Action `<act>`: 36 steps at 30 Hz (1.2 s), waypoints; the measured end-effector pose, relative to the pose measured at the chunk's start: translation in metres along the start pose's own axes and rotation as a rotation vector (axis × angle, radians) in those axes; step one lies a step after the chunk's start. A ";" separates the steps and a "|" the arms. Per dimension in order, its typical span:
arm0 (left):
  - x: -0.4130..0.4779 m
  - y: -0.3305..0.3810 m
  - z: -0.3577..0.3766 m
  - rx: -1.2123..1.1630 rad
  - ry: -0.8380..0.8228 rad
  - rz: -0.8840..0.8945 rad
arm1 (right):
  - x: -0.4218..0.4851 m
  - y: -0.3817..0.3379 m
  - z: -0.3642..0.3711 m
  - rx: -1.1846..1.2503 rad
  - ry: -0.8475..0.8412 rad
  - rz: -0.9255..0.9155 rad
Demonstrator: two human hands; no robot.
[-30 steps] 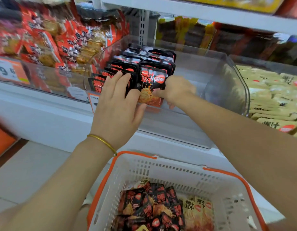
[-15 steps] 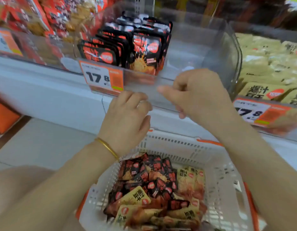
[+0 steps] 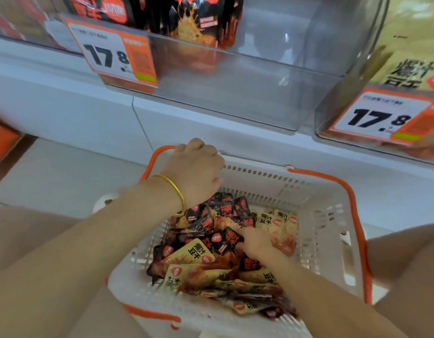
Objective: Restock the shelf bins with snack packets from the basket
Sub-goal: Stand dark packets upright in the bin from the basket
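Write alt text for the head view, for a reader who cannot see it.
A person's right hand reaches into a white basket of black and yellow snack packets, while the curled left hand is at its far rim. Above, a clear shelf bin, price tag 17.8, is partly filled with black packets.

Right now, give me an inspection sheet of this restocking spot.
Surface: white shelf ledge; pale floor below.
Job's things: white basket holds black packets and yellow packets mixed; clear bin has shelved packets standing at its left.
Clutter: nothing seen.
Hands: left hand curled at the basket's far rim, grip unclear; right hand down among the packets, grip unclear.
Cables: nothing seen.
Surroundings: price tags reading 17.8; neighbouring bin with yellow packs at right.
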State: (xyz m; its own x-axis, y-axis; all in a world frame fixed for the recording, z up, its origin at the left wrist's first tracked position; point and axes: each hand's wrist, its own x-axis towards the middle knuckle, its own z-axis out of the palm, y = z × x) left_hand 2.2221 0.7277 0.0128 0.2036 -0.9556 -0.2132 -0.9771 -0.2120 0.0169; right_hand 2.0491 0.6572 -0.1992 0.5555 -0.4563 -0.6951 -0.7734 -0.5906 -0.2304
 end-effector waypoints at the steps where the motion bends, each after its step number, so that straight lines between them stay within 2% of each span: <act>1: 0.001 0.001 0.002 -0.006 -0.014 0.002 | -0.002 0.001 -0.001 0.010 0.026 -0.005; 4: 0.002 0.003 0.006 -0.012 -0.066 0.011 | -0.007 0.002 -0.027 0.093 0.145 -0.068; 7: 0.002 0.004 0.006 -0.066 -0.133 0.009 | -0.023 -0.003 -0.077 0.162 0.176 -0.182; 11: 0.005 0.003 0.006 -0.321 -0.200 -0.033 | -0.059 -0.011 -0.141 0.249 0.297 -0.265; 14: 0.007 0.002 0.003 -0.466 -0.145 -0.051 | -0.081 -0.018 -0.165 0.271 0.344 -0.320; 18: 0.008 0.006 -0.004 -0.479 -0.081 -0.042 | -0.094 -0.024 -0.167 0.579 0.314 -0.333; 21: 0.009 0.005 -0.007 -0.460 -0.075 -0.041 | -0.102 -0.031 -0.164 0.879 0.215 -0.339; 24: 0.007 -0.002 -0.014 -0.539 -0.027 -0.041 | -0.113 -0.038 -0.168 1.027 0.238 -0.341; 27: 0.005 -0.013 -0.028 -0.821 0.085 -0.023 | -0.127 -0.049 -0.180 1.195 0.285 -0.382; 29: 0.000 -0.021 -0.045 -1.003 0.152 0.020 | -0.140 -0.059 -0.194 1.177 0.320 -0.448; 31: -0.005 -0.025 -0.063 -1.050 0.296 0.018 | -0.157 -0.072 -0.217 1.114 0.385 -0.517; 32: -0.006 -0.027 -0.072 -1.082 0.429 -0.006 | -0.165 -0.079 -0.231 1.096 0.432 -0.556; 34: -0.009 -0.030 -0.091 -1.124 0.799 -0.033 | -0.179 -0.093 -0.263 1.090 0.544 -0.634; 36: -0.010 -0.038 -0.103 -0.899 1.116 -0.018 | -0.184 -0.108 -0.295 1.074 0.701 -0.673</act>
State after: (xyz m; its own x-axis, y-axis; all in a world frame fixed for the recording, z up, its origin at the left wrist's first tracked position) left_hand 2.2639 0.7241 0.1144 0.5676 -0.5203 0.6380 -0.6900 0.1221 0.7135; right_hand 2.1202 0.6089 0.1546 0.6883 -0.7105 0.1467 0.0134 -0.1897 -0.9818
